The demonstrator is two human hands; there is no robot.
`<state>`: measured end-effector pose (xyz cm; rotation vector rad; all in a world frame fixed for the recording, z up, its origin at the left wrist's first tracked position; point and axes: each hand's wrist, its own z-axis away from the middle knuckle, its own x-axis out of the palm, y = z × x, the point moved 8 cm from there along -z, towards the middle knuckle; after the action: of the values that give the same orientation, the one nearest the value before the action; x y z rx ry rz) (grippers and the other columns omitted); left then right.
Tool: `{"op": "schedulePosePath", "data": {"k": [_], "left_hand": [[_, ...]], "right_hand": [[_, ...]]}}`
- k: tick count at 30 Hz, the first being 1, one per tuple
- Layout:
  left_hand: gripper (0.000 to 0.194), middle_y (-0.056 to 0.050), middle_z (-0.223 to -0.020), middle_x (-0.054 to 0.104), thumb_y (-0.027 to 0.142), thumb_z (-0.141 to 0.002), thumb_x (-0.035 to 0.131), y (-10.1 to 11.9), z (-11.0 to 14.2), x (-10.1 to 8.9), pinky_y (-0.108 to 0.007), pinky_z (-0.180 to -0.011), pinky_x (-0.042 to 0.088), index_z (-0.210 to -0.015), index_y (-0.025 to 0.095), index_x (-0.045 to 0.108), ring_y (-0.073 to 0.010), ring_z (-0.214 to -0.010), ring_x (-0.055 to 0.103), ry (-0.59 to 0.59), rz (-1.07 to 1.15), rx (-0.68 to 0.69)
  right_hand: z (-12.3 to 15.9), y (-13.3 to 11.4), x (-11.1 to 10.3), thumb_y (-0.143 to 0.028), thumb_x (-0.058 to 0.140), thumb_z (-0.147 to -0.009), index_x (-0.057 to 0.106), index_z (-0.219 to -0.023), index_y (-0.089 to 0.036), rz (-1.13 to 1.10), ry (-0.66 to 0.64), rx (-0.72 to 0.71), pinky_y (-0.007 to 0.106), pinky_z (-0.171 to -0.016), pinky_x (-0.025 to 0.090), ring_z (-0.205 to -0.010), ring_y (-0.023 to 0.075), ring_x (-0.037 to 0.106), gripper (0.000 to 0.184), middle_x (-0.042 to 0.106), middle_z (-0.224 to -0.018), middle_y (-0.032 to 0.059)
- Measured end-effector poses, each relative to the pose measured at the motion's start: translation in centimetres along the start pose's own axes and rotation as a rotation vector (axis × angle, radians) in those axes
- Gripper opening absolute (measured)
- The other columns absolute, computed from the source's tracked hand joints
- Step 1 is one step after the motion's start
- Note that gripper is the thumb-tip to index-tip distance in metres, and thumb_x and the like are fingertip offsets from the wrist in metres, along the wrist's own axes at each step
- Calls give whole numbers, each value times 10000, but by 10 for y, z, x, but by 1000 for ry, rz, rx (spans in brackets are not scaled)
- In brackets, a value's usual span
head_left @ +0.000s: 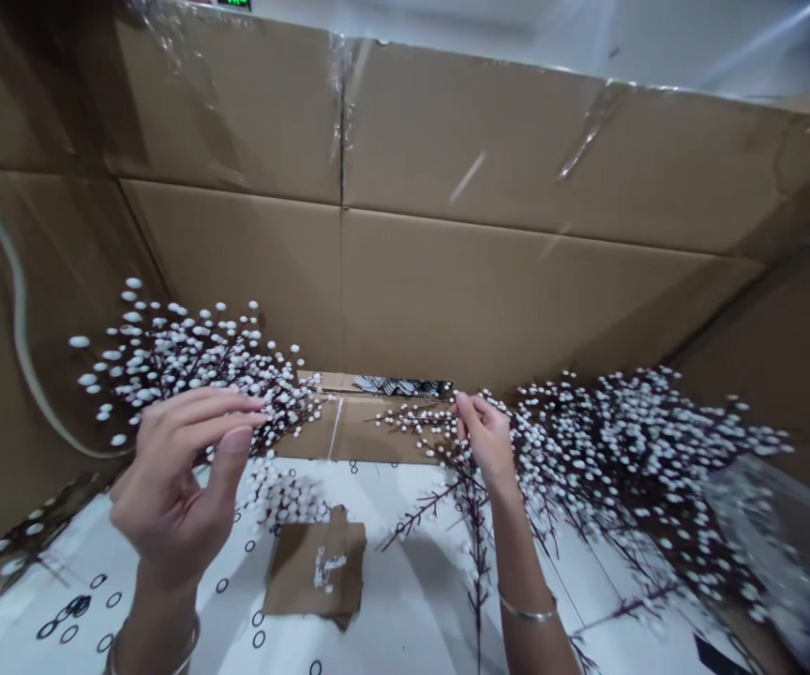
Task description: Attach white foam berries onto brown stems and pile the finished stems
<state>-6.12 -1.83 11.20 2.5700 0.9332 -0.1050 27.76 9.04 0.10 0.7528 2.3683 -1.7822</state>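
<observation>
My left hand [180, 478] is raised at the left, its fingers pinched together on a bunch of dark twigs with white berries [187, 361] that fans out behind it. My right hand [487, 441] reaches forward at the centre and its fingers close on a thin dark twig [472, 525] at the edge of a large heap of white-berried branches [630, 459] lying to the right. Both wrists wear thin bangles.
Tall cardboard walls [447, 281] enclose the white work surface [405, 600] on the left, back and right. A scrap of cardboard [317, 567] lies between my arms. Several small black rings [71, 619] are scattered at the front left. A pale cable [15, 309] hangs at the left.
</observation>
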Motion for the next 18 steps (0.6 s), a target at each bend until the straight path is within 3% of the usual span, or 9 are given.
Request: {"op": "schedulePosePath", "data": {"k": [2, 6, 9, 13, 16, 18], "left_hand": [[225, -23, -989, 690, 61, -846, 622, 2, -1, -6, -489, -971, 493, -951, 250, 684, -212, -1003, 646, 28, 20, -5], [212, -16, -981, 687, 70, -844, 622, 0, -7, -9, -477, -952, 499, -926, 253, 690, -209, -983, 652, 11, 51, -35], [195, -20, -957, 687, 73, -839, 623, 3, -10, -13, -472, -915, 504, -915, 239, 692, -216, -951, 653, 24, 66, -4], [208, -16, -986, 679, 74, -834, 621, 9, -14, -5, -479, -913, 492, -931, 249, 677, -232, -971, 633, -121, 60, 24], [240, -6, -992, 671, 69, -844, 606, 13, -14, -1, -490, -920, 486, -959, 274, 658, -238, -989, 620, -181, 66, 19], [243, -6, -988, 671, 72, -846, 605, 15, -14, 0, -493, -917, 488, -964, 278, 656, -241, -993, 619, -190, 64, 22]], "right_hand": [[-6, 16, 11, -471, 280, -1006, 585, -864, -179, 381, -67, 13, 225, -602, 397, -602, 133, 546, 446, 569, -623, 2], [-16, 55, 36, -259, 417, -946, 644, -1040, -185, 681, -138, 95, 267, -690, 401, -815, 210, 645, 257, 699, -873, 86], [-20, 72, 54, -178, 420, -906, 643, -1116, -189, 820, -187, 151, 281, -715, 401, -916, 244, 662, 306, 708, -1004, 128], [-23, 74, 58, -179, 339, -932, 603, -1191, -204, 923, -224, 178, 281, -729, 410, -992, 242, 660, 371, 695, -1099, 126], [-23, 78, 50, -191, 339, -933, 655, -1103, -176, 969, -314, 216, 285, -737, 422, -996, 248, 661, 359, 701, -1076, 147], [-18, 85, 48, -165, 432, -876, 707, -969, -168, 967, -458, 253, 270, -700, 432, -913, 234, 679, 290, 723, -988, 133]]}}
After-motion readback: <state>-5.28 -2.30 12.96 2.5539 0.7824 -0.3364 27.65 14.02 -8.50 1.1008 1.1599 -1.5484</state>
